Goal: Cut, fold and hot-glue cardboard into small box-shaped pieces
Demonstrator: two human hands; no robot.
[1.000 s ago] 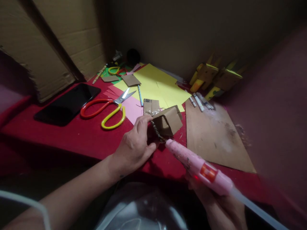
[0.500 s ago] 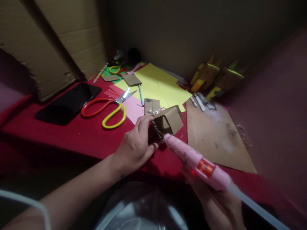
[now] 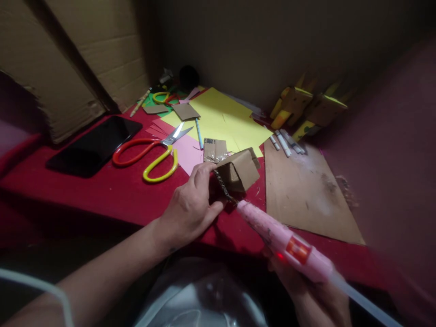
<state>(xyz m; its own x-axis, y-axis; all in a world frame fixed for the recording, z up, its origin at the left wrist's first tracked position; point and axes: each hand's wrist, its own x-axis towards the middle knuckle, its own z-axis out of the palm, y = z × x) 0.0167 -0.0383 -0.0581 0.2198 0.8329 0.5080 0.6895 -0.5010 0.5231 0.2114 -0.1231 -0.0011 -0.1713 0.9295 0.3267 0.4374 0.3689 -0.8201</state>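
Observation:
A small folded cardboard piece (image 3: 243, 170), open on the side facing me, is gripped at its left edge by my left hand (image 3: 192, 202), thumb below and fingers above. My right hand (image 3: 313, 290) is wrapped round a pink glue gun (image 3: 275, 231) with a red light on it and a whitish glue stick in its rear. The gun's nozzle is close to the lower corner of the cardboard edge. Behind the piece lies a small cardboard square (image 3: 214, 149) with shiny tape. Red and yellow scissors (image 3: 160, 147) rest partly open to the left.
A black phone (image 3: 93, 145) lies at the left on the red table (image 3: 119, 197). Yellow paper (image 3: 228, 118) spreads behind, and a cardboard sheet (image 3: 303, 195) lies at the right under several white sticks (image 3: 286, 143). Two cardboard figures (image 3: 293, 102) stand behind.
The glue gun has moved slightly down and to the right, its nozzle now at the lower end of the cardboard edge. My left hand keeps its hold, and the view has shifted slightly.

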